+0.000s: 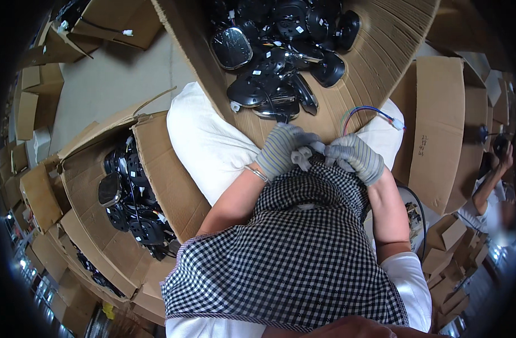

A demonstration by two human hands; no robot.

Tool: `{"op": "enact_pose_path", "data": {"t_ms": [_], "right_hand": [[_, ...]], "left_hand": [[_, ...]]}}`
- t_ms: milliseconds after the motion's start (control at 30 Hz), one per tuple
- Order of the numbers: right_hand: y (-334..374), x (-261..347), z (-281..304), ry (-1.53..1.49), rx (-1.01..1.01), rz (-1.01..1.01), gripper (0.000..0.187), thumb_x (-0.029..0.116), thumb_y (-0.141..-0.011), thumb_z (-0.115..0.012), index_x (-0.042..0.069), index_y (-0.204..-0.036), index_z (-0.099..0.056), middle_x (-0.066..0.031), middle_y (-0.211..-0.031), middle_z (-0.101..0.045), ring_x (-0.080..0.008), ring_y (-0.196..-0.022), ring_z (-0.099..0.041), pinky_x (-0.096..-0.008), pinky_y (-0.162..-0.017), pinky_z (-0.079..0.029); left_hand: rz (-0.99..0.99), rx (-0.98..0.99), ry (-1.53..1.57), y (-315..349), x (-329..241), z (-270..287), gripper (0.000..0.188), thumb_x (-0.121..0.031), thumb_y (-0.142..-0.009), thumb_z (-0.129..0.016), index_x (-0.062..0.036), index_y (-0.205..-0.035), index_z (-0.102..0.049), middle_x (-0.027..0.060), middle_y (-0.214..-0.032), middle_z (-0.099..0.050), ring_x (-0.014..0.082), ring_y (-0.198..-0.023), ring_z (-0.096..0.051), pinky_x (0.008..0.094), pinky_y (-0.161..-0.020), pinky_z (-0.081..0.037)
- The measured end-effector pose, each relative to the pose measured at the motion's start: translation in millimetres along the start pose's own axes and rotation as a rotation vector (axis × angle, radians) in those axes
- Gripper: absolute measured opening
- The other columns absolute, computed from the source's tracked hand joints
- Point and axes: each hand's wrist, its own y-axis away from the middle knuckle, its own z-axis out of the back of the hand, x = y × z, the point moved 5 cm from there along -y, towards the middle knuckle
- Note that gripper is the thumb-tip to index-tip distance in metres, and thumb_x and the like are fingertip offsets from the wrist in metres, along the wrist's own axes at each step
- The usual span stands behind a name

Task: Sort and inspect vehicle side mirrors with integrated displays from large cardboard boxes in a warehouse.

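Note:
My left hand (280, 147), in a grey striped knit glove, is closed over my lap, its fingertips pinching beside small white plastic pieces that look like connectors (301, 158). Close by on the right, my right hand (356, 159), gloved the same way, has its fingers bent together at a small pale piece between the two hands. A bundle of coloured wires (364, 108) loops up from behind the right hand and ends in a white plug (397, 123). Exactly what each hand grips is hidden by the fingers. A black-and-white checked apron (292, 265) covers my lap.
Ahead, a tilted cardboard box (382, 50) holds several glossy black mirror-like parts (258, 90) with cables. At left, another box (173, 174) contains similar black parts (137, 208). A tall carton (438, 129) stands at right; beyond it, a person (489, 191) holds a dark part.

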Motion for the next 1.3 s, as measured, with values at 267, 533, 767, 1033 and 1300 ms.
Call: {"op": "enact_pose_path", "data": {"t_ms": [267, 533, 767, 1033, 1300], "right_hand": [[-39.0, 74.3, 12.4, 1.142, -0.406, 0.118, 0.027, 0.027, -0.082, -0.058, 0.003, -0.096, -0.060, -0.0142, -0.088, -0.061, -0.0341, -0.082, -0.059, -0.0390, -0.073, -0.047], [-188.3, 35.7, -93.0, 1.796, -0.140, 0.555, 0.054, 0.027, -0.077, -0.062, 0.010, -0.125, -0.042, -0.0169, -0.116, -0.051, -0.0335, -0.105, -0.053, -0.0447, -0.082, -0.048], [-161.4, 50.4, -0.6, 0.016, -0.285, 0.450, 0.054, 0.021, -0.080, -0.066, 0.002, -0.125, -0.044, -0.0085, -0.110, -0.058, -0.0186, -0.099, -0.058, -0.0316, -0.085, -0.049], [-110.9, 2.4, 42.2, 0.098, -0.469, 0.237, 0.051, 0.031, -0.085, -0.063, 0.004, -0.124, -0.044, -0.0086, -0.112, -0.056, -0.0172, -0.103, -0.055, -0.0313, -0.085, -0.047], [34.9, 24.4, 12.7, 0.547, -0.051, -0.034, 0.032, 0.031, -0.093, -0.048, 0.002, -0.100, -0.059, -0.0007, -0.066, -0.050, -0.0107, -0.058, -0.047, -0.0249, -0.056, -0.039]], "left_hand": [[-0.009, 0.165, 0.020, 6.3, 7.1, -23.5, 0.035, -0.029, -0.071, -0.063, -0.0161, -0.104, -0.061, 0.0061, -0.090, -0.063, 0.0247, -0.090, -0.060, 0.0385, -0.080, -0.043], [-0.178, 0.070, 0.310, 8.9, 6.8, -60.2, 0.042, -0.039, -0.081, -0.049, -0.0112, -0.110, -0.060, 0.0140, -0.116, -0.057, 0.0311, -0.110, -0.051, 0.0422, -0.098, -0.035], [-0.251, 0.250, -0.022, -0.6, -21.9, -24.9, 0.032, -0.036, -0.075, -0.056, -0.0138, -0.098, -0.062, 0.0070, -0.095, -0.063, 0.0257, -0.095, -0.055, 0.0398, -0.086, -0.041], [-0.065, 0.164, 0.213, 3.2, -10.9, -18.0, 0.030, -0.029, -0.074, -0.062, -0.0065, -0.093, -0.063, 0.0128, -0.082, -0.062, 0.0304, -0.080, -0.060, 0.0403, -0.073, -0.046], [0.014, 0.005, 0.328, 13.7, 12.7, -29.0, 0.025, -0.023, -0.078, -0.060, -0.0066, -0.097, -0.059, 0.0111, -0.086, -0.061, 0.0273, -0.081, -0.061, 0.0365, -0.071, -0.047]]}}
